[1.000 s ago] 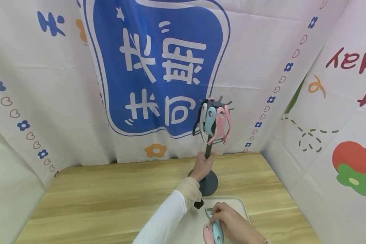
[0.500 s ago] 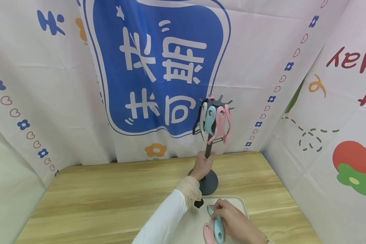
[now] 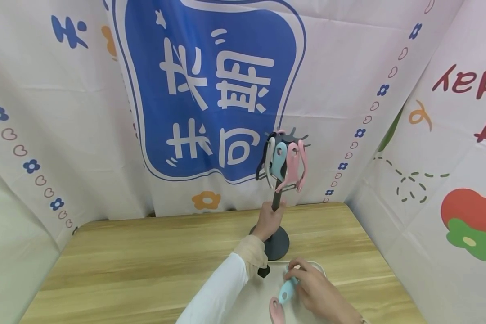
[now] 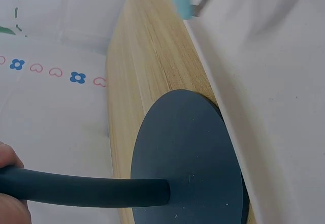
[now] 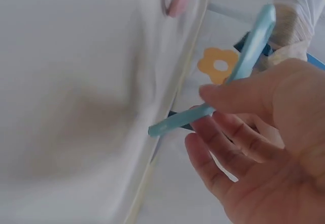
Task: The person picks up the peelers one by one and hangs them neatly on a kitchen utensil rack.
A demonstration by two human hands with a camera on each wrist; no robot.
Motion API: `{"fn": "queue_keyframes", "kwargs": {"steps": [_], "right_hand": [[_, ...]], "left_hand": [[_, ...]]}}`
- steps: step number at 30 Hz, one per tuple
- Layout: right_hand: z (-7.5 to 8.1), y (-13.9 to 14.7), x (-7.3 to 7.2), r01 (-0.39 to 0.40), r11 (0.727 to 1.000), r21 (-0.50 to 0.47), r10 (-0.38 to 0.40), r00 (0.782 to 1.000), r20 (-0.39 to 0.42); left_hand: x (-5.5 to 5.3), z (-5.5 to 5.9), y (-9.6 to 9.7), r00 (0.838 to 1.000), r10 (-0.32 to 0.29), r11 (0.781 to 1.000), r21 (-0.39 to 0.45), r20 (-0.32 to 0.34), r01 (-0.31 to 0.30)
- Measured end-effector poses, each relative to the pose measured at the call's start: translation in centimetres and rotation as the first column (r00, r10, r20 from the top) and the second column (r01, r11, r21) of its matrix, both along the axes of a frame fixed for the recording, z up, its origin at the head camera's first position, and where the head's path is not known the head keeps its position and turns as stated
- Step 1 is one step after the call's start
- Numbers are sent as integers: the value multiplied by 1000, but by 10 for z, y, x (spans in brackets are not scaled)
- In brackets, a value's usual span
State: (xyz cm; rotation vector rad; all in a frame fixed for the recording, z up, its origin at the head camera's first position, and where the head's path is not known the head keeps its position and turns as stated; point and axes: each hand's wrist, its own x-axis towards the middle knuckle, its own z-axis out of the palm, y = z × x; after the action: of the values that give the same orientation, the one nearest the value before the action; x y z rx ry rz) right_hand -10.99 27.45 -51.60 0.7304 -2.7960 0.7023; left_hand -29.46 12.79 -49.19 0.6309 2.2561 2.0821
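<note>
My left hand (image 3: 269, 221) grips the pole of a dark utensil stand (image 3: 278, 248); in the left wrist view the pole (image 4: 91, 187) rises from a round base. Peelers hang from its top hooks: pink ones (image 3: 293, 164), a light blue one (image 3: 279, 157), a pale one (image 3: 270, 150) and a black one. Over the tray, my right hand (image 3: 316, 290) pinches a light blue peeler (image 3: 286, 292) between thumb and fingers. The right wrist view shows that peeler (image 5: 250, 51) lifted off the surface. A pink peeler (image 3: 276, 311) lies in the tray.
The cream tray (image 3: 251, 303) sits at the front of the wooden table (image 3: 137, 270), close to the stand's base. A black piece (image 3: 263, 271) shows by the left cuff. Printed cloth (image 3: 332, 81) hangs behind and at the sides.
My right hand has raised the light blue peeler from beside the pink one and moved it slightly away from me, turning it. My left hand keeps its grip on the pole.
</note>
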Motion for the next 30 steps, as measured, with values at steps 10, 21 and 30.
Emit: {"fn": "queue_keyframes", "kwargs": {"steps": [10,21,30], "right_hand": [[12,8,-6,-69,982,-178,39,985,-170],[37,19,-10,-69,926,-372,6,986,-167],[72,30,-31,-290,709,-643,145,952,-270]], "left_hand": [[0,0,-1,1000,5,1000,-12,10,-5],[-2,-2,1,1000,1,1000,-1,-19,-1],[-2,-3,1,1000,-7,1000,-16,-16,6]]}}
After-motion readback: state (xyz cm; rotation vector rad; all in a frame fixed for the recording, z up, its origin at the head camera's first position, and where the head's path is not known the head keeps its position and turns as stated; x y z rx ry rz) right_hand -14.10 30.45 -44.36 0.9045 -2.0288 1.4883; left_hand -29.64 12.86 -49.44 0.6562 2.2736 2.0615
